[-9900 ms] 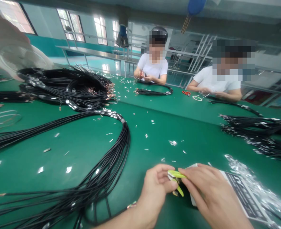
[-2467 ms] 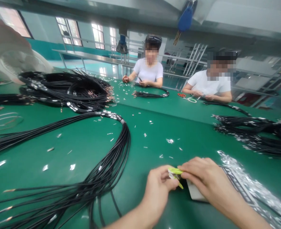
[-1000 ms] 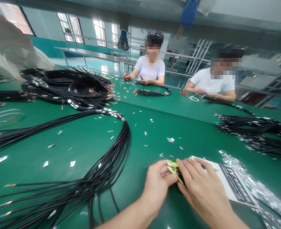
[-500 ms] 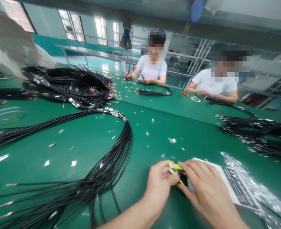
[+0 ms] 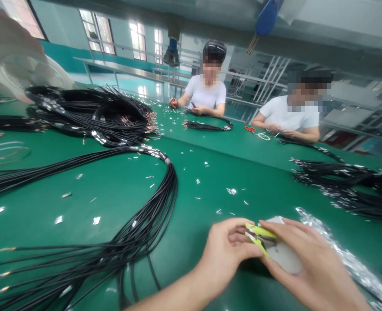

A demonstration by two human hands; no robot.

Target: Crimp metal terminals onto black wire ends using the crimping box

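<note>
My left hand (image 5: 226, 250) and right hand (image 5: 310, 263) meet low in the view, just above the green desk (image 5: 119, 194). Between them sits a small yellow-green handled tool (image 5: 258, 235), its two handles sticking out leftward; what kind of tool it is I cannot tell. The left grip is narrow, thumb and fingertips pinched at the tool's left end. The right grip is curled over the tool from the right, and also covers a pale card or pad (image 5: 283, 257) lying beneath it; whether the right fingers actually clamp the tool I cannot tell.

To the left, a thick bundle of black cables (image 5: 158, 216) sweeps across the desk in a long curve, with a larger heap of coiled black cables (image 5: 96, 116) behind it. Small silvery scraps (image 5: 231, 191) lie scattered on the desk beyond my hands. A strip of shiny foil-like pieces (image 5: 349, 259) runs along the right, with more black cables (image 5: 342, 181) further back.

Across the desk sit two people in white shirts, one (image 5: 206, 93) opposite me and one (image 5: 291, 119) to the right, each with hands on their own work. Red-handled scissors (image 5: 250, 128) lie between them.
</note>
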